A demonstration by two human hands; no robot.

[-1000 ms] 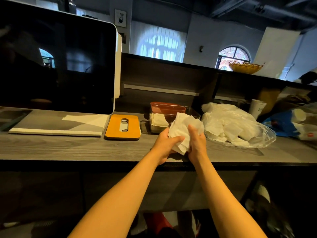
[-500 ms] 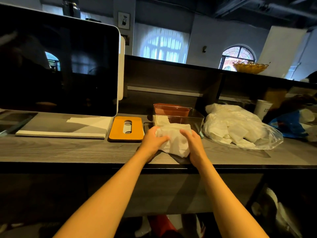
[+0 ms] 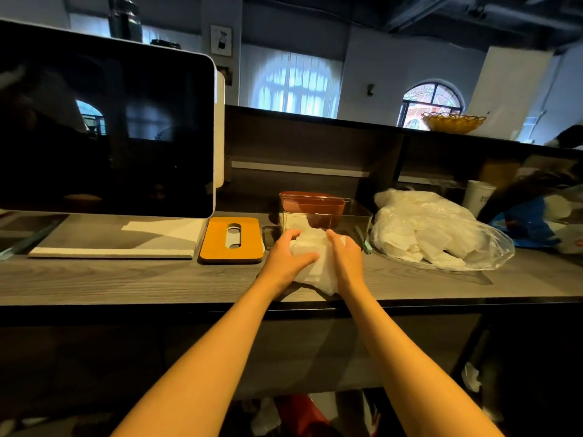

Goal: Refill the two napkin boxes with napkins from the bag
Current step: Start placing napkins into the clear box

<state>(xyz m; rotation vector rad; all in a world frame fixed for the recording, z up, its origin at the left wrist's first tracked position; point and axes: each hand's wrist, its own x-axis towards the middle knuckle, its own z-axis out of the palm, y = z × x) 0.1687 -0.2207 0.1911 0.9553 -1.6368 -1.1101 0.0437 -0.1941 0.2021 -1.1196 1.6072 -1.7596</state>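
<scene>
A stack of white napkins (image 3: pixel 317 266) rests on the grey wooden counter (image 3: pixel 126 279), pressed between my left hand (image 3: pixel 288 255) and my right hand (image 3: pixel 345 258). Right behind it stands a clear napkin box (image 3: pixel 347 216), open on top, with a few napkins showing at its left. A reddish-brown box (image 3: pixel 310 201) stands behind the clear one. The orange lid (image 3: pixel 232 239) with an oval slot lies flat to the left of the boxes. To the right lies the clear plastic bag (image 3: pixel 435 234) holding loose white napkins.
A large dark screen (image 3: pixel 104 134) on a white base fills the left of the counter. A white paper cup (image 3: pixel 478 197) and a blue-and-white package (image 3: pixel 533 225) lie at the far right. A raised shelf behind carries a woven basket (image 3: pixel 452 123).
Both hands have brought the napkin bundle down from a raised, crumpled hold onto the counter and are squeezing it into a flatter stack in front of the clear box.
</scene>
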